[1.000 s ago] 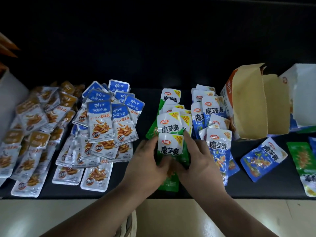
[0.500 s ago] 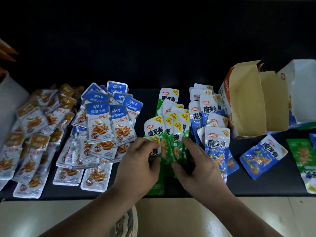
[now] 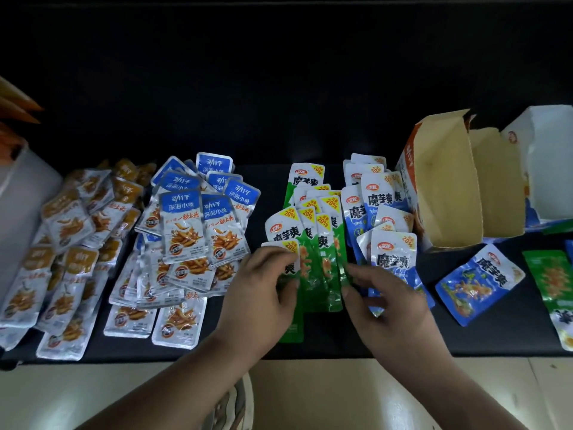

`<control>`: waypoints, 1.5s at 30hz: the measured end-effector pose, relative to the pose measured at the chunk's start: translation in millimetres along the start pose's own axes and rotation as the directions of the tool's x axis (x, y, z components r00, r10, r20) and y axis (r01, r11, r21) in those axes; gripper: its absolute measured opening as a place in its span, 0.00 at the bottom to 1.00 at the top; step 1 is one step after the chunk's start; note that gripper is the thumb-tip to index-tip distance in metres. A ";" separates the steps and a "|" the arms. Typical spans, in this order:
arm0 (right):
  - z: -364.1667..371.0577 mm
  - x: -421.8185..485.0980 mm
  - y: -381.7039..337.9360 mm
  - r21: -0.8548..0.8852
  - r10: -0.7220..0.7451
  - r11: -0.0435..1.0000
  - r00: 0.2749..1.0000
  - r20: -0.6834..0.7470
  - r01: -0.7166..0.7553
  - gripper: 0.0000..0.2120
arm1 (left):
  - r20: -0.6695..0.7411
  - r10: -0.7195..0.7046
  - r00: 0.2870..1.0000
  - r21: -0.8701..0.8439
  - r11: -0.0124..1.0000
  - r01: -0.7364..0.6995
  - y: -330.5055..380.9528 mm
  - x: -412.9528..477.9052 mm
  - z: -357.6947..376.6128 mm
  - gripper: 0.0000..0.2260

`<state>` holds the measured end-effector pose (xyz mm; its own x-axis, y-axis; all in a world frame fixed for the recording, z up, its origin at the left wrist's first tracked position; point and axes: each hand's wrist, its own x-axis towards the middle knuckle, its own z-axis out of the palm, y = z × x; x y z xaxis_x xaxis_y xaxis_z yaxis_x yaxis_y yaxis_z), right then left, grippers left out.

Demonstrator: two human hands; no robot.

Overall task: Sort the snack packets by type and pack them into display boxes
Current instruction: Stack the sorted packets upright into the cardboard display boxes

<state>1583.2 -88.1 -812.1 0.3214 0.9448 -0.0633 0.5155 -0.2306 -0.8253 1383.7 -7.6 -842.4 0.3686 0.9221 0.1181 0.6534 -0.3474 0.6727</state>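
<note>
Both hands on the fan of green packets (image 3: pixel 322 252) on the black table (image 3: pixel 496 333): left hand (image 3: pixel 260 293) pinches its 8 o'clock edge, right hand (image 3: pixel 387 302) pinches its 4 o'clock edge. Blue fish packets (image 3: pixel 192 218) at 9 o'clock, orange packets (image 3: pixel 68 231) beyond. Blue konjac packets (image 3: pixel 381 206) at 2 o'clock, touching. Open brown box (image 3: pixel 446 187) further out at 2 o'clock, on its side.

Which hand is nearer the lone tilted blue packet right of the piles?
Right. The right hand is just left of that blue packet, at the right edge of the green packets; the left hand is farther left, across them.
</note>
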 end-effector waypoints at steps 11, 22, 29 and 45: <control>-73.9 3.8 12.0 -0.116 0.207 0.972 0.978 0.034 -0.202 0.16 | 0.203 0.081 0.976 -0.162 0.986 -0.048 96.7 20.2 26.8 0.12; -210.0 -17.2 138.4 -0.238 0.331 0.830 0.789 -0.518 -0.505 0.13 | 0.545 0.279 0.791 0.207 0.869 -0.449 194.3 75.9 164.2 0.14; -230.9 3.8 196.0 -0.449 0.539 0.659 0.795 -0.277 -0.604 0.42 | 0.440 0.232 0.868 0.188 0.921 -0.341 193.6 63.5 193.2 0.27; -136.1 -49.8 150.9 -0.435 0.093 0.870 0.943 -0.320 -0.234 0.30 | 0.446 -0.263 0.856 -0.238 0.887 0.397 179.0 11.5 147.5 0.06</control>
<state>1753.1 -201.6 -857.1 0.6056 0.7946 0.0433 0.7185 -0.5226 -0.4589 1602.5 -84.3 -828.4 0.4383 0.8041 -0.4016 0.5684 0.0981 0.8169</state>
